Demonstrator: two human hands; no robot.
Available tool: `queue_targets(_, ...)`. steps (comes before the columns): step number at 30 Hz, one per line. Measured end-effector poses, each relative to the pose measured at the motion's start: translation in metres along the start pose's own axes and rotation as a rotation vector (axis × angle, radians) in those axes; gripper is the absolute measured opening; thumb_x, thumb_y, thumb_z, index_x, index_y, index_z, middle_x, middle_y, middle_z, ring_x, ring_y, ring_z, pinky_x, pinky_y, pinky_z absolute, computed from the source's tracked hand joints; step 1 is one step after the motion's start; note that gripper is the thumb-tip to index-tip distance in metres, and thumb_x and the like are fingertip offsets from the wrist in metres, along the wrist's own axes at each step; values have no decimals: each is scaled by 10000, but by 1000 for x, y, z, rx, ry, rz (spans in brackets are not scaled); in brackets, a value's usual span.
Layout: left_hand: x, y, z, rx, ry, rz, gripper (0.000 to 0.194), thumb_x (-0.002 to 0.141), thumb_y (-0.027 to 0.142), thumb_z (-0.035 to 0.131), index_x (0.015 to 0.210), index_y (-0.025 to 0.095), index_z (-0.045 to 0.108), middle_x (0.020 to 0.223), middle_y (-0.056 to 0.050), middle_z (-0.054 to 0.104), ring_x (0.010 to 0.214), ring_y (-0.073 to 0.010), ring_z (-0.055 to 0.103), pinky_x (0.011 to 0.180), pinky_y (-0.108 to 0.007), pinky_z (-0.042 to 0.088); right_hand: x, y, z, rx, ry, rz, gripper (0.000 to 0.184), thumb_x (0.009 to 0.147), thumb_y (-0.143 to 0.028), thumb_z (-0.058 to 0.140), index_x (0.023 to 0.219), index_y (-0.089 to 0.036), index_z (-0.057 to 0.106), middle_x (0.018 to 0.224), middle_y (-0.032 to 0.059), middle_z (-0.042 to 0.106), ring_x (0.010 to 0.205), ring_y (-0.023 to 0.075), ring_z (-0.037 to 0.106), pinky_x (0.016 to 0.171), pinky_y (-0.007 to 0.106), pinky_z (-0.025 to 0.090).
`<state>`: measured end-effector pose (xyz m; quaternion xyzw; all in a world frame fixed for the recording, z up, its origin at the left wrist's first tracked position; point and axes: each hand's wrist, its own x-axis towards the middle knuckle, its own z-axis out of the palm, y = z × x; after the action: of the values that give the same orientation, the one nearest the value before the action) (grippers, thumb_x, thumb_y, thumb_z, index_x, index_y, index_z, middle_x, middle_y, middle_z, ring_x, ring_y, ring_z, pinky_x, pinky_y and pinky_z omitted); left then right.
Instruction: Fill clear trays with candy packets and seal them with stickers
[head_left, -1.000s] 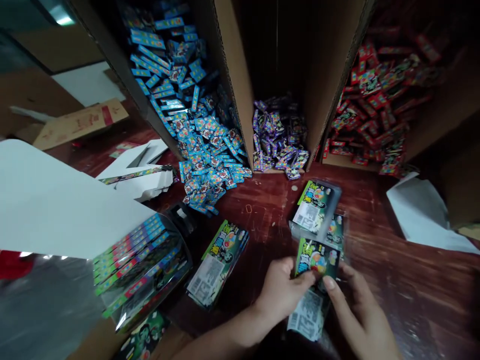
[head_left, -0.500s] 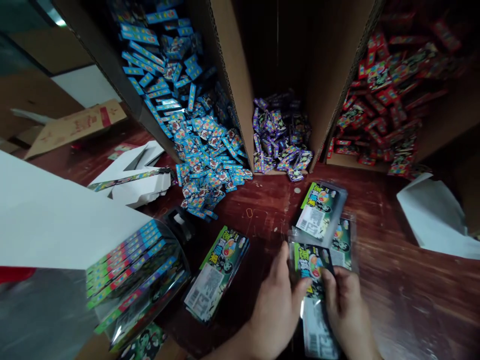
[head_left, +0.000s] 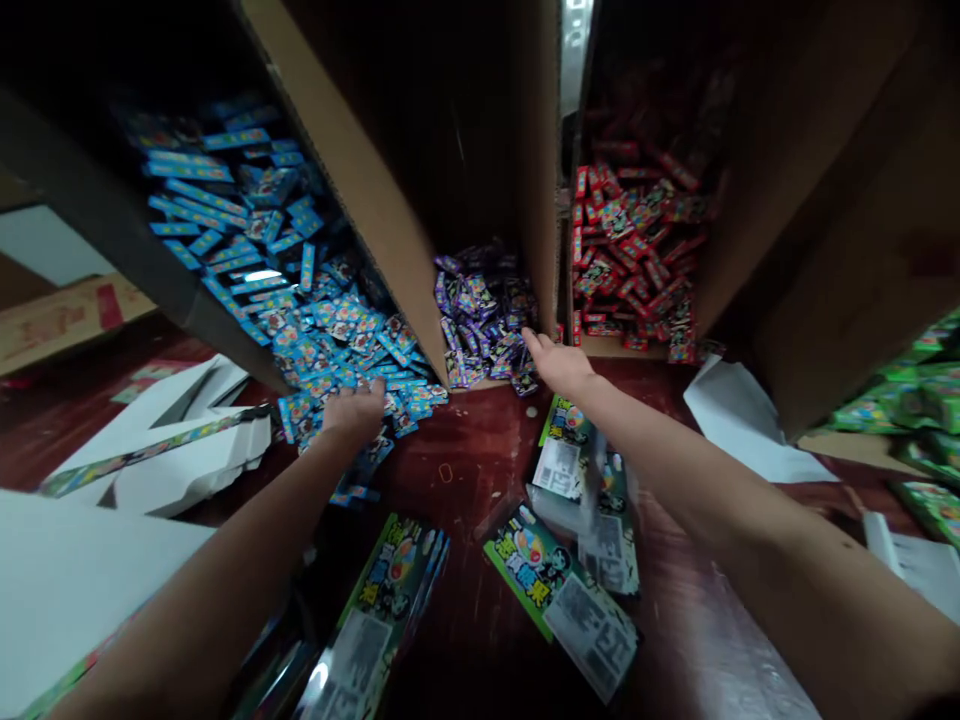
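Note:
My left hand [head_left: 355, 410] rests on the front of the heap of small blue candy boxes [head_left: 330, 340], its fingers spread over them and partly blurred. At the front of the middle carton, my right hand [head_left: 556, 364] reaches with outstretched fingers to the small purple candy boxes [head_left: 484, 310]. Nothing shows gripped in either hand. Below my forearms lies a flat green-and-black printed pack [head_left: 566, 600], tilted on the table. Behind it, further printed packs [head_left: 564, 455] in clear plastic overlap, partly under my right arm. A stack of the same packs [head_left: 375, 610] lies left of it.
Tall cardboard dividers [head_left: 352, 170] separate the heaps. Small red boxes [head_left: 637, 260] fill the right carton; green packets [head_left: 900, 395] lie at far right. White card sheets [head_left: 187, 430] lie left, and a white paper piece [head_left: 742, 420] lies right on the dark red table [head_left: 480, 440].
Both hands have let go of the printed pack, which now lies turned on the table. My left hand moved to the blue boxes, my right to the purple ones. The view has swung right.

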<state>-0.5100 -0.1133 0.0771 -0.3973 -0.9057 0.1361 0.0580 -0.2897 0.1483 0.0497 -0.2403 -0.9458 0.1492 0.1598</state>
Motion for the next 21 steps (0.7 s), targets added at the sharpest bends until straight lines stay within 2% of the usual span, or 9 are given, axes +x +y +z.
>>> queue_targets(3,-10,4,-16,-22,84,9,678,863,307,569,1493,112,413,1255,-280,615,1123,-466,595,921,-553,444,-23,3,-7,53,20,23,534,985,-134,394,1500,-268,442,1337,155,582,1184,311,604,982,477,499)
queue_targets(6,-38,34,-34,-411,140,140,625,880,389,514,1473,218,417,1163,-117,655,1037,-347,648,944,-496,472,-86,20,-23,128,15,63,490,1017,-249,419,1507,-264,424,1340,121,585,1190,255,604,1027,427,489)
queue_targets(8,-67,74,-40,-906,-43,314,565,843,401,537,1378,243,453,1078,-34,674,957,-247,663,901,-394,510,-139,41,-41,240,-69,67,412,1017,-259,432,1415,-241,533,1312,78,629,1181,205,618,1043,379,489)
queue_targets(10,-103,128,-40,-1314,-366,378,511,797,343,582,1285,247,462,1070,-32,683,905,-205,668,816,-332,534,-190,66,-62,471,-279,97,344,1003,-258,457,1300,-235,631,1265,40,680,1139,188,650,1016,370,510)
queue_targets(12,-135,186,-35,-1466,-637,382,513,746,240,575,1247,238,464,984,-20,677,801,-172,653,697,-280,518,-234,90,-81,701,-563,154,324,997,-275,467,1243,-234,675,1230,25,711,1096,196,679,980,381,529)
queue_targets(14,-160,238,-26,-1541,-798,388,513,720,177,558,1223,232,471,983,-14,658,779,-151,636,661,-253,498,-269,109,-93,754,-736,179,335,988,-292,489,1268,-258,670,1262,15,703,1121,200,677,988,382,525)
queue_targets(16,-175,279,-17,-1570,-902,455,496,725,154,553,1212,221,486,1001,-17,638,790,-145,623,657,-247,494,-298,120,-96,654,-706,152,426,965,-315,554,1387,-275,584,1350,31,657,1193,211,642,1027,396,505)
queue_targets(18,-181,306,-11,-1532,-928,561,480,748,148,553,1223,204,511,1008,-28,628,828,-160,622,685,-265,509,-323,122,-92,477,-537,137,656,902,-392,670,1503,-245,450,1439,96,585,1279,261,578,1079,456,466)
queue_targets(21,-182,327,-6,-1372,-717,712,491,762,101,536,1243,190,565,1133,-70,619,1055,-216,619,926,-359,521,-355,110,-78,205,-341,184,1085,712,-604,810,1577,-177,313,1500,201,487,1350,386,466,1116,592,390)
